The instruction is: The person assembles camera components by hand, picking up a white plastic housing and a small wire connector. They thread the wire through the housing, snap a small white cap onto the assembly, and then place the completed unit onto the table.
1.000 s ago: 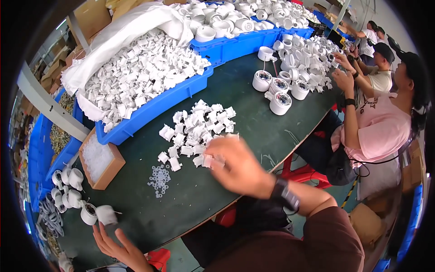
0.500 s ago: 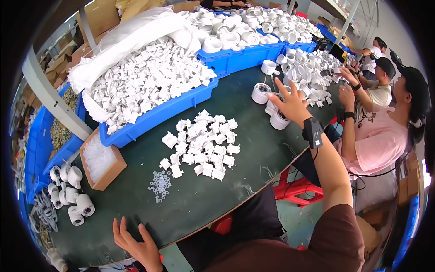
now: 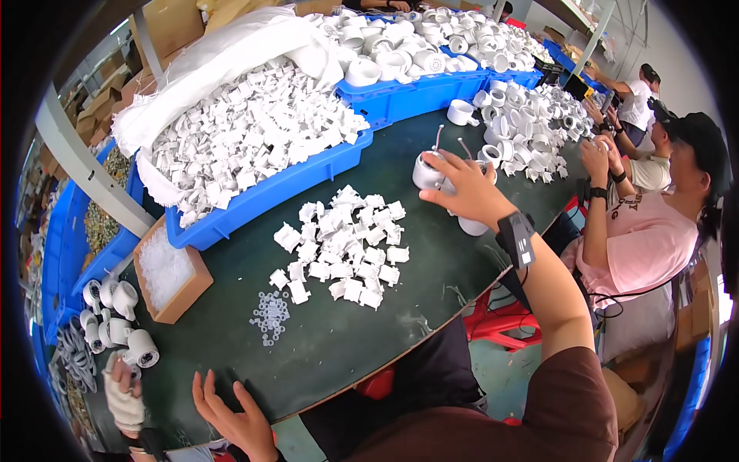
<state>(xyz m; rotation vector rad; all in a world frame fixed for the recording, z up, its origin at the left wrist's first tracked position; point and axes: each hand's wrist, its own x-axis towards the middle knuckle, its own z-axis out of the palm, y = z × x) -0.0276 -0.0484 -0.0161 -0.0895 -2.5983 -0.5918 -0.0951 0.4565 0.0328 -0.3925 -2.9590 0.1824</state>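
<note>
My right hand (image 3: 469,189) is over a small group of round white camera housings, its thumb and fingers curled round one housing (image 3: 426,172). A thin wire (image 3: 439,137) sticks up from that housing. Another white housing (image 3: 471,225) shows partly below the palm. My left hand (image 3: 235,416) rests at the table's near edge, fingers apart and holding nothing. Ahead of it lie small clear rings (image 3: 270,314) and a heap of white plastic brackets (image 3: 346,242).
A blue bin (image 3: 269,189) full of white brackets stands beyond. White cups (image 3: 531,127) are heaped at far right. A carton (image 3: 181,285) of clear pieces and several cameras (image 3: 115,327) sit left. Another person's gloved hand (image 3: 125,396) is at lower left; co-workers sit right.
My right hand has moved left and down, closing on a housing that has shifted left and turned. Another person's gloved hand has come in at the lower left. My left hand stays put.
</note>
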